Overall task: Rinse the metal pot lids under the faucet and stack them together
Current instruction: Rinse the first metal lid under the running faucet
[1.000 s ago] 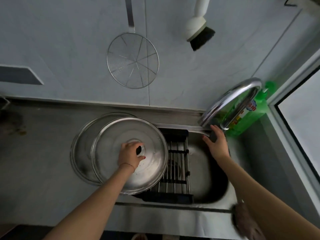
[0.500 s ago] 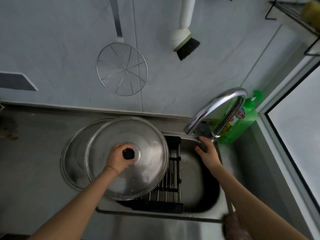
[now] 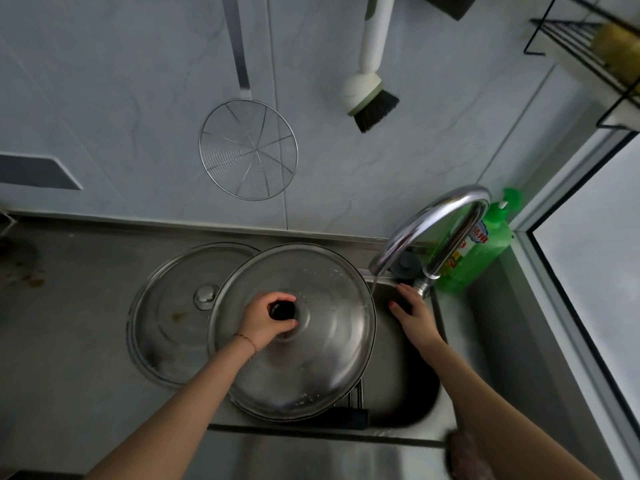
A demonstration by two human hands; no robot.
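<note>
My left hand (image 3: 265, 320) grips the black knob of a large metal pot lid (image 3: 332, 341) and holds it over the sink (image 3: 420, 403), its right rim close to the faucet spout. A second metal lid (image 3: 166, 317) with a metal knob lies flat on the counter to the left, partly under the first. A thin stream of water falls from the curved chrome faucet (image 3: 429, 230). My right hand (image 3: 414, 315) hovers over the sink just below the faucet base, fingers spread, holding nothing.
A green dish soap bottle (image 3: 485, 251) stands behind the faucet by the window. A wire skimmer (image 3: 247, 148) and a dish brush (image 3: 372, 95) hang on the wall. A wire shelf (image 3: 588, 46) is at the upper right. A black drain rack (image 3: 353, 407) lies in the sink.
The held lid has shifted right, uncovering more of the counter lid and nearing the spout. My right hand has come off the faucet base, and water now runs.
</note>
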